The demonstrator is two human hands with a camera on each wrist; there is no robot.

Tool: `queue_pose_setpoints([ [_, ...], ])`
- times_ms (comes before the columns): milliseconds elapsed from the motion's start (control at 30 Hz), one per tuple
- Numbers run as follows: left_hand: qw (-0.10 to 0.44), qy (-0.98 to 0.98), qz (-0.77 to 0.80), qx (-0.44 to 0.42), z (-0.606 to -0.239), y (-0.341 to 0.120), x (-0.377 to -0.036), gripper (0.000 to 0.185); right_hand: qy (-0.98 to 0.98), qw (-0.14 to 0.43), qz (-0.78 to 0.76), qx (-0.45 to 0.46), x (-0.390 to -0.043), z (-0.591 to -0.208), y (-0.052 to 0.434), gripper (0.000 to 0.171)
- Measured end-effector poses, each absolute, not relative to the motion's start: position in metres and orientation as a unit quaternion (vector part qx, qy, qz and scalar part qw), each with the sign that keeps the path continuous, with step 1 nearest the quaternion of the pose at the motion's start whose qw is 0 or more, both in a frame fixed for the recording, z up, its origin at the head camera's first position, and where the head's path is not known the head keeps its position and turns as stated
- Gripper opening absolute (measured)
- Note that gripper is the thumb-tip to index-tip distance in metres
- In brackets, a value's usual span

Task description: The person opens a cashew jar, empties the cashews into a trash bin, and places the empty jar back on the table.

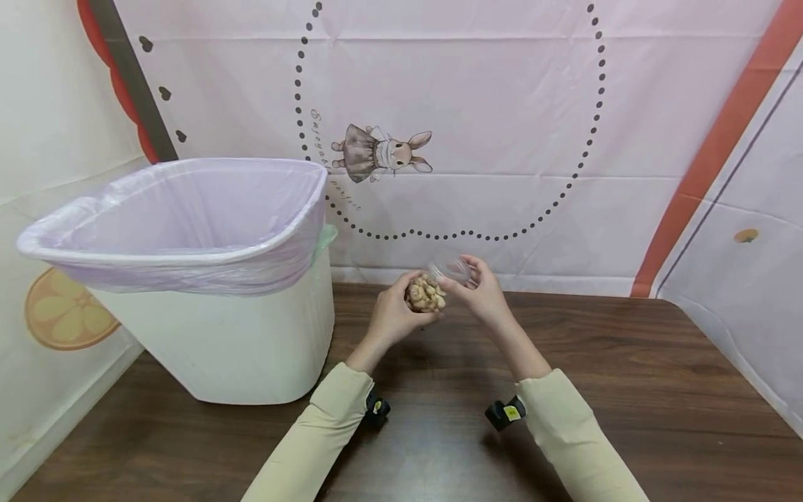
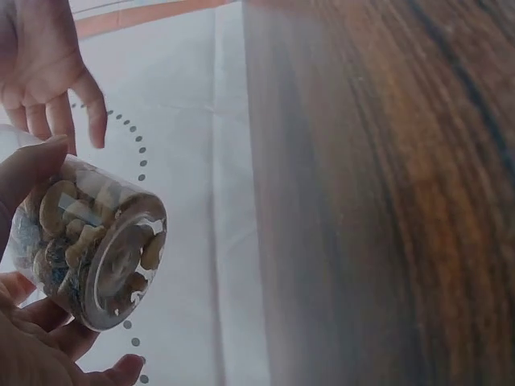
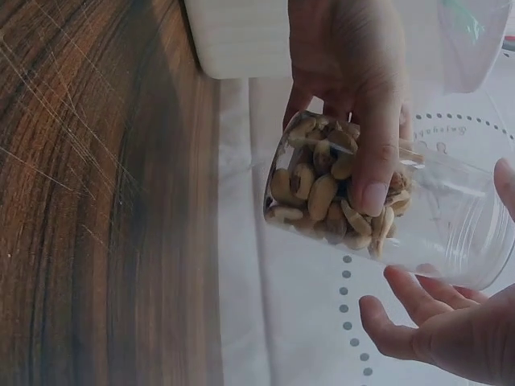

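A clear plastic jar (image 3: 438, 213) lies tilted between both hands above the table. Nuts (image 1: 425, 294), some shaped like cashews, fill its base end; its mouth end is see-through and bare of nuts. My left hand (image 1: 395, 310) grips the base end, thumb pressed across the side in the right wrist view. At the mouth end is my right hand (image 1: 488, 296), its thumb by the rim and its fingers around the far side. In the left wrist view the round bottom of the jar faces the camera, and the right hand's fingers hang beside the mouth.
A white bin (image 1: 251, 341) with a pale purple liner (image 1: 188, 268) stands on the left of the brown wooden table (image 1: 627, 390). Behind the table hangs a pink cloth (image 1: 502, 125) with a printed rabbit. Both wrists carry small black cameras.
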State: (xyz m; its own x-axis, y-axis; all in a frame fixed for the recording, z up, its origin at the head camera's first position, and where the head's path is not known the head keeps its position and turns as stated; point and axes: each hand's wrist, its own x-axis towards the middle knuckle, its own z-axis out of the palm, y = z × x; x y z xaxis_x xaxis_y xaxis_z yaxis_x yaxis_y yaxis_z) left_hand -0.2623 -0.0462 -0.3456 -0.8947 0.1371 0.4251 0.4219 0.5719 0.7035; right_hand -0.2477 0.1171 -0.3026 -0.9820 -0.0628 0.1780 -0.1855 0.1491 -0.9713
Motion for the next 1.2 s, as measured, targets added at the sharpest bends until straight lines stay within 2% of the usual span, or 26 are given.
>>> queue_pose_setpoints([
  [733, 0.177, -0.88, -0.411, -0.158, -0.3413, -0.0486, -0.2593, 0.076, -0.726, 0.053, 0.682, 0.066, -0.2459, -0.3132, 0.1159, 0.066],
  [1200, 0.204, -0.878, -0.397, -0.172, -0.3398, -0.0513, -0.2601, 0.078, -0.749, 0.08, 0.657, 0.044, -0.2439, -0.3066, 0.1103, 0.069],
])
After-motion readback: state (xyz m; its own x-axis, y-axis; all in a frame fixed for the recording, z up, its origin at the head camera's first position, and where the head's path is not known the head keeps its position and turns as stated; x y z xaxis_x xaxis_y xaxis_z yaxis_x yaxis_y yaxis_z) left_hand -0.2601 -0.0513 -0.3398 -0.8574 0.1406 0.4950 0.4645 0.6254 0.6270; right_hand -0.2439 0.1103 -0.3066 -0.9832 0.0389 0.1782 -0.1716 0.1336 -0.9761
